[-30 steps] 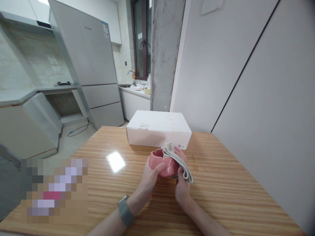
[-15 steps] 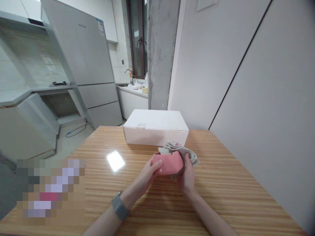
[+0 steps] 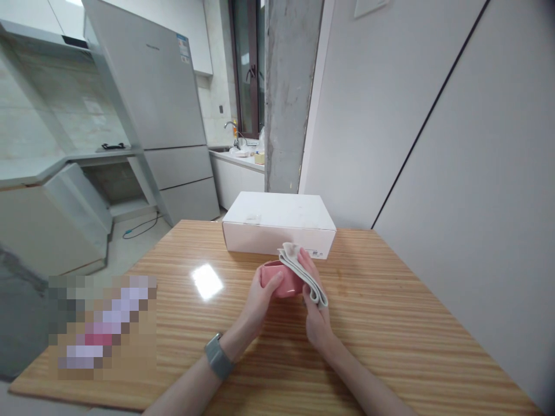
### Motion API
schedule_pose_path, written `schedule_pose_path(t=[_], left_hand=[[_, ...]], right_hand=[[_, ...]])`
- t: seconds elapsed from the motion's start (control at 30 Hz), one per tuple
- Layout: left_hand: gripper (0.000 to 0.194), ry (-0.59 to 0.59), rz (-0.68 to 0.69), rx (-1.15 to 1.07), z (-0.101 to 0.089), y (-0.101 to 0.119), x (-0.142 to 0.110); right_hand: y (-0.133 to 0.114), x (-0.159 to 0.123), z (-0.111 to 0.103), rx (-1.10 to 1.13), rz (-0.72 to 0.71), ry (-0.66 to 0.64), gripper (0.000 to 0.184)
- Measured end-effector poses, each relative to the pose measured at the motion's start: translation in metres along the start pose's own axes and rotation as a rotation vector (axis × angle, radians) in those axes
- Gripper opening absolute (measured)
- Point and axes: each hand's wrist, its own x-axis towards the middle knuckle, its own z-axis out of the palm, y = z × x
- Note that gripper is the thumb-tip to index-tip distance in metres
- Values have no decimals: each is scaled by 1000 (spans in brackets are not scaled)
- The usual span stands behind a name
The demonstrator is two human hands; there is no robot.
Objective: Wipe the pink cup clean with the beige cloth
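At the near middle of the striped wooden table, you have a pink bowl held up between your two hands, just in front of a white cardboard box; you cannot be seen setting it down, and whether its base touches the tabletop is hidden. Your left hand is curled narrow around the bowl's outer side, its palm against the glaze. Your right hand pinches a folded grey cloth against the far side of the bowl, with your fingertips showing above the fold. A grey watch sits on your left wrist. To the left on the table lies a pixelated patch, too blurred to make out. Beyond the box stand a concrete pillar and a tall grey fridge. Farther back, a tap rises from a white counter, with small items lying beside it that are too small to tell.
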Motion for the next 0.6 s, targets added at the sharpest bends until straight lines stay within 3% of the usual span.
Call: schedule_pose_path(t=[0.13, 0.27, 0.43, 0.6], left_hand=[[40, -119, -121, -100, 3, 6, -2], [48, -160, -61, -1, 3, 7, -3], [74, -210, -42, -33, -1, 6, -5], [73, -274, -51, -100, -1, 5, -8]], right_hand=[[-7, 9, -4, 42, 95, 148, 47], [-4, 21, -7, 257, 205, 336, 47], [-5, 24, -5, 483, 316, 316, 46], [-5, 21, -3, 553, 516, 277, 41]])
